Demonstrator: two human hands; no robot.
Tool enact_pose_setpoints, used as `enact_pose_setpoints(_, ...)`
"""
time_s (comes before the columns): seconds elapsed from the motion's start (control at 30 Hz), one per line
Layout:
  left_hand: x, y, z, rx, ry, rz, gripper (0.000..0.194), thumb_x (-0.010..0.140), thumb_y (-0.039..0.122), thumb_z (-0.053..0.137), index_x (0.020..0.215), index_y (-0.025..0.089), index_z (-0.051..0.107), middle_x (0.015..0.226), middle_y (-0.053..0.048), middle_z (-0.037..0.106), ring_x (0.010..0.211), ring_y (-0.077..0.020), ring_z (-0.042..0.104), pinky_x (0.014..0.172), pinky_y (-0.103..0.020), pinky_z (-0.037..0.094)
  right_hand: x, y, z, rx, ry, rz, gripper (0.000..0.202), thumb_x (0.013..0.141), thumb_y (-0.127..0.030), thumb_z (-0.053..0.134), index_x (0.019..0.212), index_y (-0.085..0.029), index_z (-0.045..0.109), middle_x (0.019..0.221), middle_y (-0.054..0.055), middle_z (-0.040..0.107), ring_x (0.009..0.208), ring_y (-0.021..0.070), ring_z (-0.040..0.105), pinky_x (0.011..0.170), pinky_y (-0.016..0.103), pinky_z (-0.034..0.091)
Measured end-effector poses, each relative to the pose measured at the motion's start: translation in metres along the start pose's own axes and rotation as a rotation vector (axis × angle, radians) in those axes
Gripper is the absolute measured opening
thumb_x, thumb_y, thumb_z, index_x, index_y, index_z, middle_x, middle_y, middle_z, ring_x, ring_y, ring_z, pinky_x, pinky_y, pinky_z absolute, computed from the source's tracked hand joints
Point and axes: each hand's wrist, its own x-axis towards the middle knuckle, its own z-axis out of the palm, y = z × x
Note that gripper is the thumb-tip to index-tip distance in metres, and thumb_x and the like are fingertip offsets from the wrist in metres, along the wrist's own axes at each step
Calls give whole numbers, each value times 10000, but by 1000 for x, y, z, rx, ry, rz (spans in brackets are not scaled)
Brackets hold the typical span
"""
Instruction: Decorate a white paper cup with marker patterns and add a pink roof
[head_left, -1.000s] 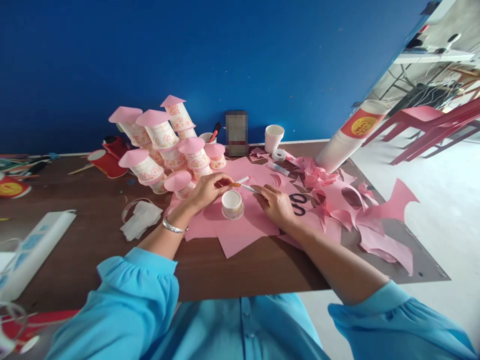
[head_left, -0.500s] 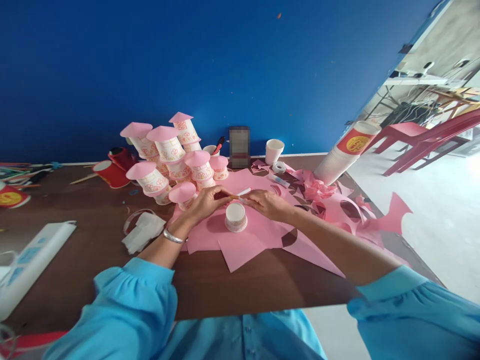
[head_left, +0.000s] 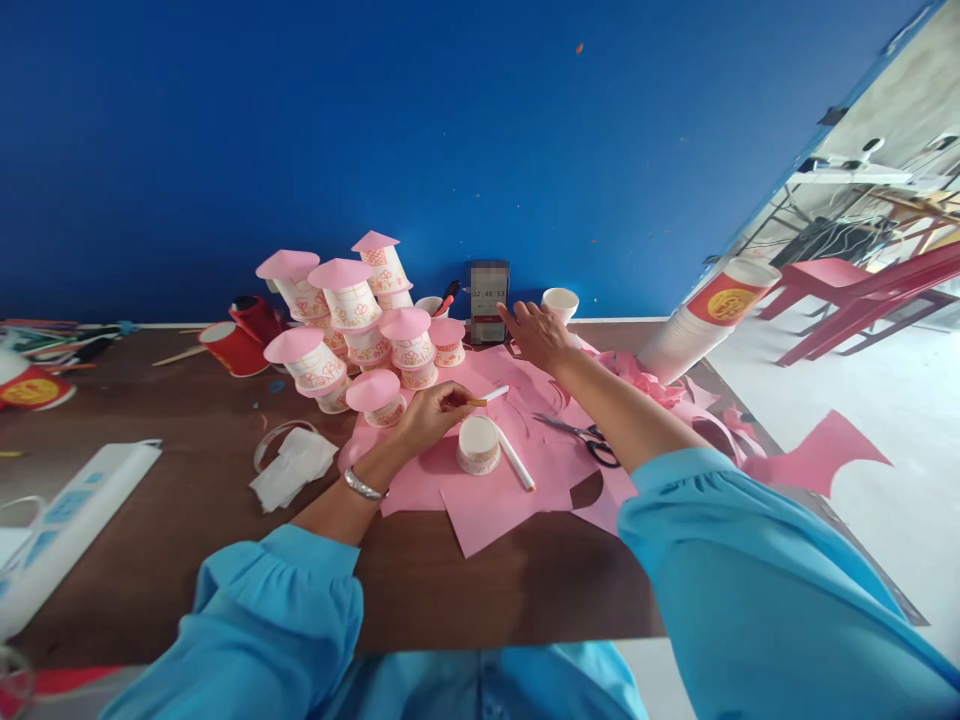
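Observation:
My left hand (head_left: 439, 412) pinches a small orange-brown stick (head_left: 477, 403) above the pink paper (head_left: 420, 482). Just below it stands an upturned white cup (head_left: 478, 445) with a patterned band. Beside the cup lies a white marker (head_left: 514, 456), and another white stick (head_left: 496, 392) is just behind. My right hand (head_left: 538, 335) reaches to the back with fingers spread, its fingertips by the lower right of a phone (head_left: 490, 302) showing a timer. Scissors (head_left: 581, 433) with black handles lie under my right forearm. Decorated cups with pink cone roofs (head_left: 341, 273) stand in a group to the left.
At the back right, a tall stack of paper cups (head_left: 697, 320) leans beside pink scraps (head_left: 817, 455). White tissue (head_left: 294, 468), red cups (head_left: 234, 347) and a long white box (head_left: 82, 525) lie on the left. A white cup (head_left: 560, 303) stands behind my right hand.
My right hand has left my left hand and moved back to the phone, fingers now spread. The marker and scissors now show on the paper. The phone's screen shows digits.

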Motion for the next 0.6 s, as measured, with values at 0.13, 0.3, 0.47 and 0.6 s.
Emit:
enact_pose_setpoints(0.13,-1,2,1,9,5,-8,355,864,539,788,947,194,792,950,-69,831,810,-201,726,727,-326,574,2,5,10,-18,4,-5,715,1030,-262,460,1696,-54,305,1406,277,601,1211,386,551,993,464,379)
enact_pose_setpoints(0.3,-2,4,-1,22,-7,-6,368,869,553,797,957,196,790,966,-68,839,841,-214,745,756,-339,594,-2,4,8,7,20,7,619,1054,-172,365,1667,-91,398,1375,251,638,1186,363,586,971,452,400)
enact_pose_setpoints(0.47,-1,3,-2,33,-12,0,360,862,553,800,958,206,791,1004,-73,850,878,-232,767,796,-360,611,-30,-12,-11,67,57,108,580,1064,-136,307,1625,-98,446,1357,239,672,1186,354,628,900,428,440)
enact_pose_setpoints(0.6,-1,5,-2,53,6,-13,374,855,565,809,948,204,796,1013,-80,854,886,-238,769,805,-362,604,-86,-42,-25,143,1,150,440,1146,-336,335,1336,-155,689,1275,194,743,1026,307,713,740,366,455)
